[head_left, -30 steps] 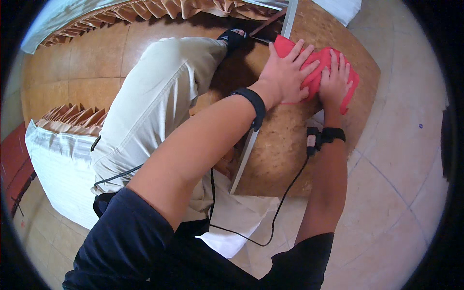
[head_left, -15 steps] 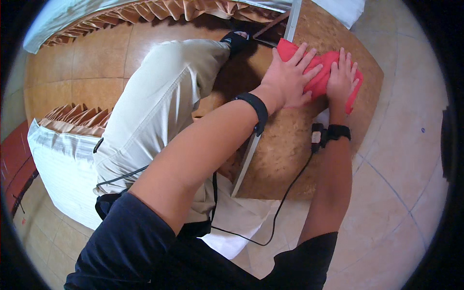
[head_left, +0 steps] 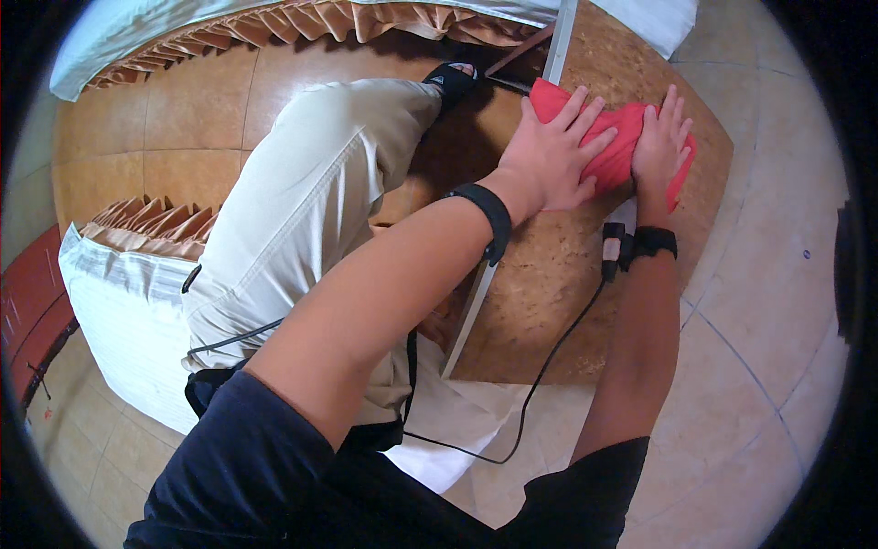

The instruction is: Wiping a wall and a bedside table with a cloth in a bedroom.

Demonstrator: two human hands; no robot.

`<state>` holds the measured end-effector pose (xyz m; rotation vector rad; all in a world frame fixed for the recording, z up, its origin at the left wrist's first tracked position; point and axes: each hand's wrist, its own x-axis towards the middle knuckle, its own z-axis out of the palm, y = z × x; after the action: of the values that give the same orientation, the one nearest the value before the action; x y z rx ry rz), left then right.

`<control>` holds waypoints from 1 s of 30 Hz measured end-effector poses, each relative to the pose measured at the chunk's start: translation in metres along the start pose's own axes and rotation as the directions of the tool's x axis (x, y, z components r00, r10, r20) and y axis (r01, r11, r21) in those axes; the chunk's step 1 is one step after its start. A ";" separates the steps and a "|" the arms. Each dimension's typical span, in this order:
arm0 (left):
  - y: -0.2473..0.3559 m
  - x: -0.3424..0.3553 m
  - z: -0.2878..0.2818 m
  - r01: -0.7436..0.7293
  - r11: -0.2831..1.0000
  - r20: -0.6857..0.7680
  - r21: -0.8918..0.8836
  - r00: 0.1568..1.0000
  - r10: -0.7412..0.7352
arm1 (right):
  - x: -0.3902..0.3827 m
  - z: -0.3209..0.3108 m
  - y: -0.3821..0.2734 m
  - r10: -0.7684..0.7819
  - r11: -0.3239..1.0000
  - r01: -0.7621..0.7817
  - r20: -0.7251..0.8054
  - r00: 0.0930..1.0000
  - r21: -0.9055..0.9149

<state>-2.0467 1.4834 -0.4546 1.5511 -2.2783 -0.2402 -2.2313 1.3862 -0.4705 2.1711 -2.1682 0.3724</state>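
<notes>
A red cloth lies bunched on a brown wooden board that has a pale metal strip along its left edge. My left hand presses flat on the cloth's left part, fingers spread. Just to the right, my right hand rests on the same cloth with fingers stretched out toward its far side. A black strap is on each wrist; the right one carries a small device with a black cable running down toward my body.
My leg in pale trousers and sandalled foot are left of the board, over brown square panels. Pleated tan fabric with white covers borders these at top and bottom. Pale floor tiles lie to the right; something red is at the far left.
The whole view has shifted slightly, so board, cloth and leg appear a little further right. Both hands stay spread on the cloth, moved only slightly with it.
</notes>
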 end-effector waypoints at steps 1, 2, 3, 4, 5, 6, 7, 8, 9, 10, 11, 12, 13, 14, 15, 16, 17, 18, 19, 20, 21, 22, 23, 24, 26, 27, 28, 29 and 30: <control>-0.001 0.000 0.000 0.001 1.000 0.002 -0.001 1.000 -0.001 | 0.000 0.001 -0.001 0.007 1.000 -0.007 -0.014 1.000 0.025; -0.001 -0.001 0.000 0.002 1.000 0.004 -0.003 1.000 -0.002 | 0.000 0.001 -0.002 0.014 0.999 -0.013 -0.027 1.000 0.049; -0.001 -0.001 0.001 0.000 1.000 0.006 -0.002 1.000 0.000 | 0.000 0.002 -0.002 0.017 0.999 -0.016 -0.026 1.000 0.050; -0.001 -0.002 0.001 0.003 1.000 0.007 -0.001 1.000 -0.003 | 0.000 0.004 -0.001 0.029 0.998 -0.028 -0.022 0.999 0.055; 0.000 -0.002 0.002 0.006 1.000 0.008 0.000 1.000 -0.006 | 0.000 0.005 0.000 0.041 0.997 -0.040 -0.016 0.999 0.060; -0.001 -0.002 0.002 0.006 1.000 0.003 0.002 1.000 -0.006 | 0.002 0.003 -0.001 0.039 0.997 -0.038 -0.021 0.999 0.061; -0.001 -0.002 0.001 0.001 1.000 -0.010 -0.007 1.000 -0.001 | 0.005 0.001 -0.001 0.054 0.997 -0.053 -0.014 0.998 0.057; -0.001 -0.002 0.000 -0.004 1.000 -0.023 -0.016 1.000 0.003 | 0.007 0.000 -0.002 0.070 0.996 -0.069 -0.007 0.998 0.053; -0.001 -0.002 0.000 -0.003 1.000 -0.020 -0.013 1.000 0.003 | 0.007 0.000 -0.003 0.071 0.996 -0.070 -0.006 0.997 0.057; -0.002 -0.002 0.001 -0.003 1.000 -0.023 -0.011 1.000 0.003 | 0.008 0.001 -0.004 0.076 0.995 -0.076 -0.002 0.997 0.065; -0.002 -0.002 0.001 -0.003 1.000 -0.025 -0.009 1.000 0.002 | 0.009 0.001 -0.005 0.082 0.994 -0.082 0.001 0.997 0.074; -0.001 -0.002 0.001 -0.005 1.000 -0.024 -0.009 1.000 0.004 | 0.010 0.001 -0.004 0.084 0.994 -0.084 0.001 0.996 0.074; 0.000 -0.001 0.001 -0.002 1.000 -0.023 -0.005 1.000 0.002 | 0.011 0.000 -0.003 0.060 0.994 -0.059 -0.005 0.998 0.086; 0.000 -0.001 0.001 0.000 1.000 -0.023 0.000 1.000 0.000 | 0.012 0.000 -0.002 0.036 0.994 -0.034 -0.012 0.999 0.099; 0.001 -0.001 0.000 -0.002 1.000 -0.020 0.002 1.000 0.002 | 0.014 0.000 -0.001 0.039 0.994 -0.038 -0.012 0.999 0.102; 0.001 -0.001 0.000 0.004 1.000 -0.012 0.004 1.000 -0.004 | 0.016 0.001 -0.001 0.031 0.996 -0.031 -0.004 1.000 0.089; 0.002 -0.001 -0.001 0.010 1.000 -0.004 0.005 1.000 -0.010 | 0.018 0.001 -0.001 0.023 0.997 -0.024 0.003 1.000 0.075; 0.002 -0.001 -0.001 0.006 1.000 -0.004 0.007 1.000 -0.006 | 0.020 0.001 -0.001 0.026 0.997 -0.026 0.000 1.000 0.076; 0.002 -0.001 -0.001 0.007 1.000 -0.012 0.011 1.000 -0.007 | 0.022 0.001 -0.001 0.022 0.997 -0.022 0.004 1.000 0.074; 0.002 -0.001 0.000 0.008 1.000 -0.020 0.014 1.000 -0.007 | 0.023 0.001 -0.001 0.017 0.997 -0.017 0.007 1.000 0.072; 0.002 -0.001 0.000 0.006 1.000 -0.019 0.015 1.000 -0.005 | 0.023 0.003 0.000 0.019 0.997 -0.019 0.007 1.000 0.073; 0.002 -0.001 0.000 0.007 1.000 -0.013 0.023 1.000 -0.006 | 0.024 0.004 0.001 0.014 0.997 -0.015 0.013 1.000 0.079; 0.002 -0.001 0.001 0.008 1.000 -0.008 0.030 1.000 -0.008 | 0.024 0.005 0.002 0.009 0.996 -0.011 0.019 1.000 0.085; 0.002 -0.001 0.001 0.007 1.000 -0.006 0.030 1.000 -0.007 | 0.024 0.005 0.001 0.011 0.996 -0.012 0.020 1.000 0.085; 0.002 -0.001 0.002 0.006 1.000 -0.010 0.031 1.000 -0.006 | 0.025 0.004 0.001 0.035 0.997 -0.037 0.039 0.999 0.072; 0.002 -0.001 0.002 0.005 1.000 -0.009 0.031 1.000 -0.005 | 0.025 0.004 0.001 0.036 0.997 -0.039 0.039 0.999 0.072; 0.002 -0.001 0.003 0.005 0.999 -0.013 0.034 1.000 -0.004 | 0.025 0.004 0.001 0.041 0.997 -0.044 0.039 0.998 0.070; 0.002 -0.001 0.003 0.004 0.999 -0.017 0.038 1.000 -0.003 | 0.026 0.004 0.001 0.046 0.997 -0.049 0.040 0.998 0.068; 0.002 -0.001 0.003 0.003 0.999 -0.016 0.039 1.000 -0.002 | 0.026 0.005 0.001 0.048 0.996 -0.050 0.039 0.998 0.069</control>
<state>-2.0496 1.4850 -0.4567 1.5693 -2.2815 -0.1843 -2.2322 1.3594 -0.4698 2.1805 -2.2653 0.4192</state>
